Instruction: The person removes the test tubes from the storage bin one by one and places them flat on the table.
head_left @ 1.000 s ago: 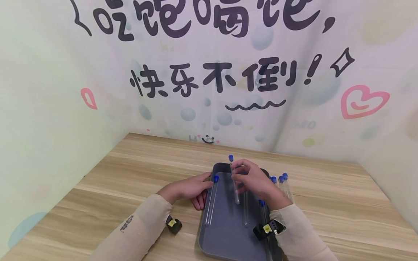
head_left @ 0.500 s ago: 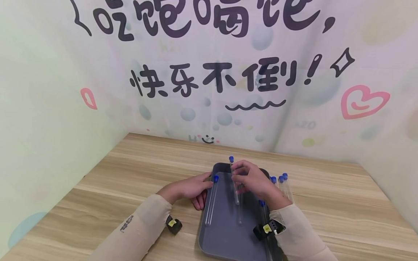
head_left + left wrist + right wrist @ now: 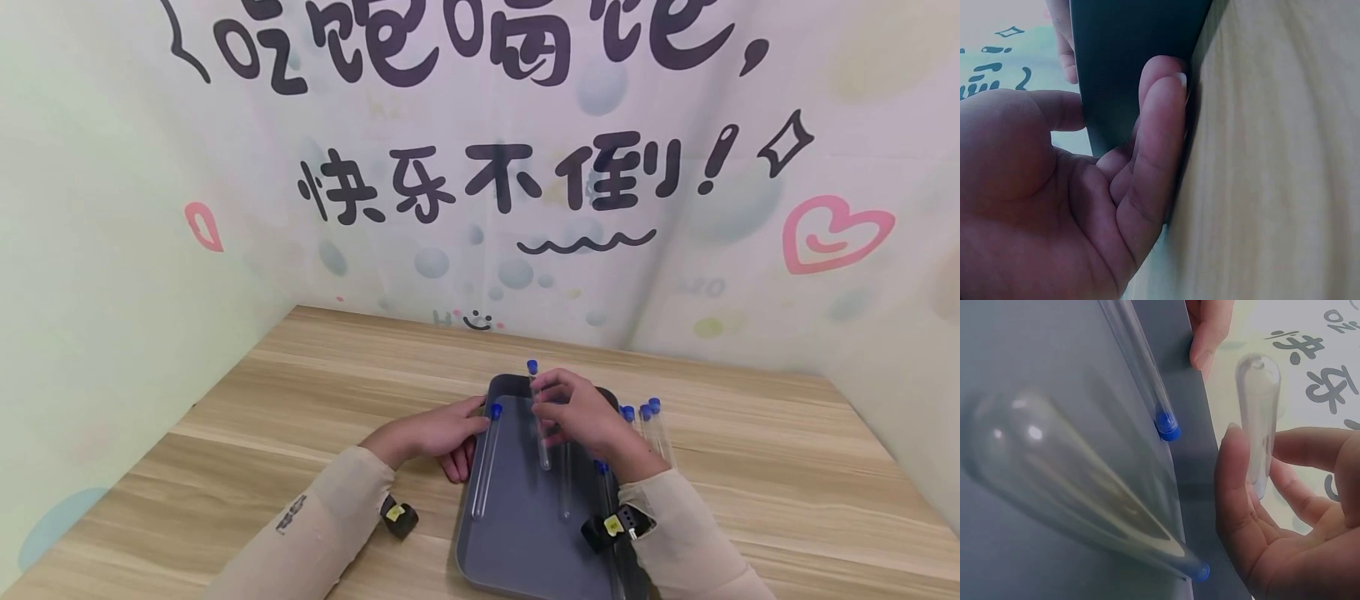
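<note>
Your right hand (image 3: pixel 581 415) pinches a blue-capped tube (image 3: pixel 543 454) over the tray (image 3: pixel 517 558), below frame centre; a slackening pinch could drop it. Your left hand (image 3: pixel 442 433), fingers straight against the tray, could shove it by overpressing.

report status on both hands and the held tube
Right hand pinches blue-capped tube, angled over grey tray. Left hand holds tray's edge. Other tubes lie in tray; no obstruction visible.
</note>
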`<state>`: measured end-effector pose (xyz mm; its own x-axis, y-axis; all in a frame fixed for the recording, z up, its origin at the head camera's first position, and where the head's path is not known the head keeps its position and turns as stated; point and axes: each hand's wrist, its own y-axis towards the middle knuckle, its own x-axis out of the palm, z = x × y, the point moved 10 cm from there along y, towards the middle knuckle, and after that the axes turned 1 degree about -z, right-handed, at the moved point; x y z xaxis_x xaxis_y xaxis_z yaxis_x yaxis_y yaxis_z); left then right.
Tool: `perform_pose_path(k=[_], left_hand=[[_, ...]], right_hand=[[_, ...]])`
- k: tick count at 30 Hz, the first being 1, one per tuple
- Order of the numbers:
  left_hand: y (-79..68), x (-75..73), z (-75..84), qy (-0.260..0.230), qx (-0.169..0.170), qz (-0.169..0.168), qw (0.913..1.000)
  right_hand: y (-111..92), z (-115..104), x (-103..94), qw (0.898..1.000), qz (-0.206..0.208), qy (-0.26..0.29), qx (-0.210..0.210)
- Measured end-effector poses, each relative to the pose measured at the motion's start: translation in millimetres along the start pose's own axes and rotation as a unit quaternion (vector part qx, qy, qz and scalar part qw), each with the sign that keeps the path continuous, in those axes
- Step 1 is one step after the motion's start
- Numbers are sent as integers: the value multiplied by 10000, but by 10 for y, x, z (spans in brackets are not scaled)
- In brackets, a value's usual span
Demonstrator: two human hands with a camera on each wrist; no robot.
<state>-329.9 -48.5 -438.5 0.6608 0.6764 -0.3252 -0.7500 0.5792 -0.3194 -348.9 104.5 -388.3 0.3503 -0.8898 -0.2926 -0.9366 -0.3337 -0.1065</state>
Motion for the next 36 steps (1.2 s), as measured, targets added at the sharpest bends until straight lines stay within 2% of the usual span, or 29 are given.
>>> perform_pose_path(k=[36], left_hand=[[-11,-5,23,127,6,91,9999]], right_hand=[[-3,12,16,10000,11,-7,43]])
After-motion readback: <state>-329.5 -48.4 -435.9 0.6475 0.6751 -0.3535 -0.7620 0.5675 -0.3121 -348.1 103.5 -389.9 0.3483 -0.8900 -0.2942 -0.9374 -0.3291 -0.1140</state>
